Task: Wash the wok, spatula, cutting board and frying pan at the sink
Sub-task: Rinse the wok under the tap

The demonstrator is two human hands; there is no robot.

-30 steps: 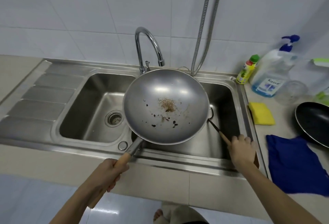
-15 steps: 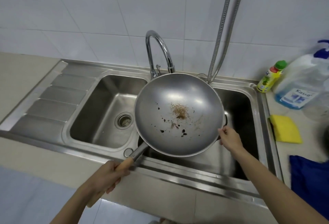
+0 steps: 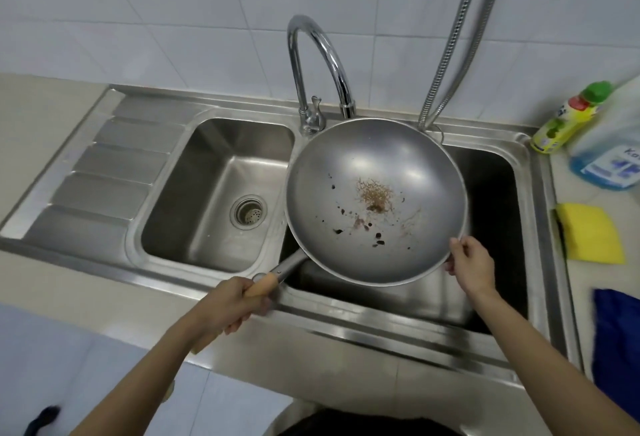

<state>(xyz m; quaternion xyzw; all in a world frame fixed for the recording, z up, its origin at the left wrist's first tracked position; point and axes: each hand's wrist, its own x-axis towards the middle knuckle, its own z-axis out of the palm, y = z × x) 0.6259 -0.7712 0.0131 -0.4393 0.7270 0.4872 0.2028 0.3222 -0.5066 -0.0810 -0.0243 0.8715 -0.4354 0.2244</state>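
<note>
Steel double sink [image 3: 104, 172] fills counter; tap [image 3: 313, 54] arches behind. Wok [image 3: 398, 165], flecked with brown scraps, held over right basin. Left hand [image 3: 230, 307] grasps wooden handle [image 3: 261, 288]; right hand [image 3: 472, 267] pinches near rim. Yellow sponge [image 3: 592, 233], green-capped bottle [image 3: 568, 116] on counter at right.

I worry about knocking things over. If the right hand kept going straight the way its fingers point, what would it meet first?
The right hand already grips the wok at its near rim, fingers pointing up-left across the bowl. Going on, it would probably just push the wok toward the faucet; depth is unclear.
</note>
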